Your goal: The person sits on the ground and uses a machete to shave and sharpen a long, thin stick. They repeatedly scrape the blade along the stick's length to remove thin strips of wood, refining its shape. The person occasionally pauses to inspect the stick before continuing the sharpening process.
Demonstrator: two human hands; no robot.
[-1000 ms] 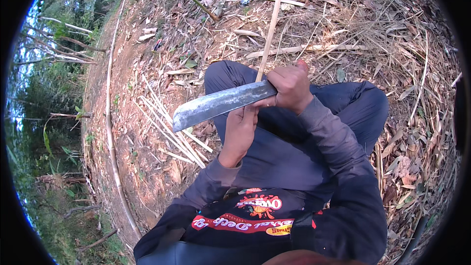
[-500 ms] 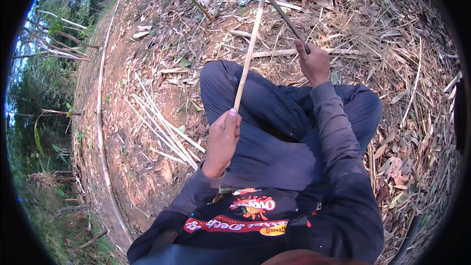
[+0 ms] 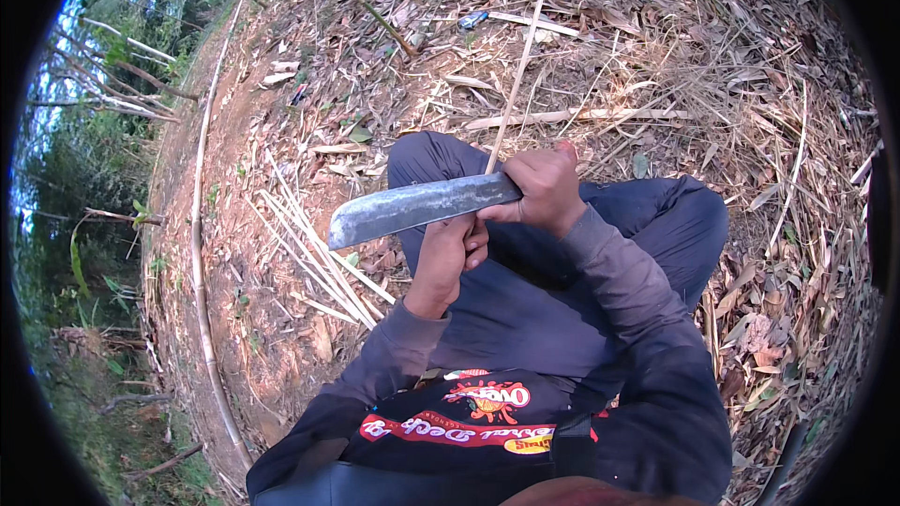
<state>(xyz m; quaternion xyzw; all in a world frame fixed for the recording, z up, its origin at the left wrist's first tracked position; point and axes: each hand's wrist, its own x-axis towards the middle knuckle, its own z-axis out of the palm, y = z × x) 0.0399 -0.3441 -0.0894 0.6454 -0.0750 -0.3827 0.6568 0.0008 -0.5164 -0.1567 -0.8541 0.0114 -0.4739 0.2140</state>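
A broad-bladed machete (image 3: 417,208) lies flat across the view, its squared tip to the left. My right hand (image 3: 544,189) is closed round its handle end. Just under the blade, my left hand (image 3: 448,253) grips the near end of a thin bamboo strip (image 3: 520,70). That strip runs away from me, passing beneath the blade close to my right hand, with its far end out over the leaves. Where the blade meets the strip is partly hidden by blade and fingers.
Several pale split strips (image 3: 319,258) lie on the ground left of my folded legs (image 3: 525,290). A long pole (image 3: 199,244) stretches along the far left. Ahead are a thin green stem (image 3: 361,0), a small blue object (image 3: 473,20) and a flat strip (image 3: 581,116) among dry leaves.
My right hand has come down and left, bringing the machete from pointing away to lying across the strip near my left hand. The strip's far end has swung right.
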